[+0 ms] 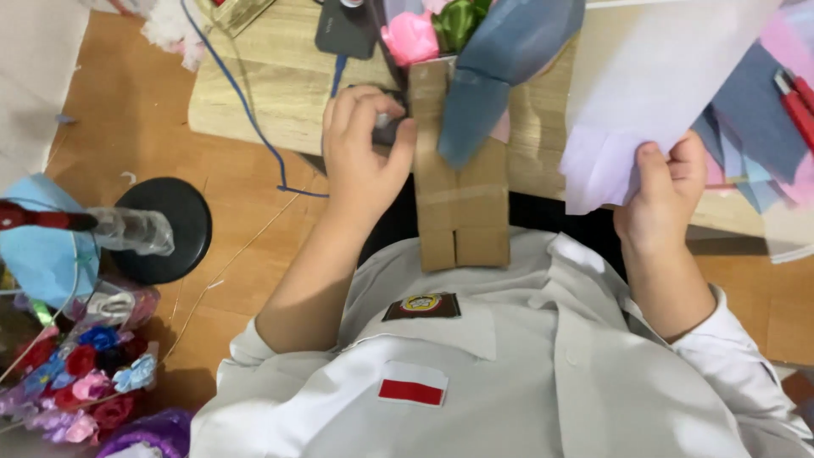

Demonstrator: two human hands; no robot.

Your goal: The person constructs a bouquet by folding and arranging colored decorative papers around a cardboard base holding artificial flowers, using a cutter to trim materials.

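Note:
My left hand (pixel 363 157) is curled around a small dark object (pixel 389 129), pressed against the left side of a tall taped cardboard piece (pixel 462 199). The cardboard leans from the wooden table's edge (pixel 280 93) down to my white shirt. A blue-grey sheet (pixel 496 59) droops over the cardboard's top. My right hand (pixel 666 191) pinches the lower edge of a pale lilac paper sheet (pixel 653 76), thumb on top. What the small dark object is cannot be made out.
A pink paper flower (pixel 409 38), green ribbon (pixel 458 19) and dark phone (pixel 346 32) lie at the table's back. A blue cable (pixel 246 106) hangs over its edge. Red-handled tool (pixel 795 102) on coloured sheets at right. Black round stand (pixel 174 227) and artificial flowers (pixel 80 382) on the floor, left.

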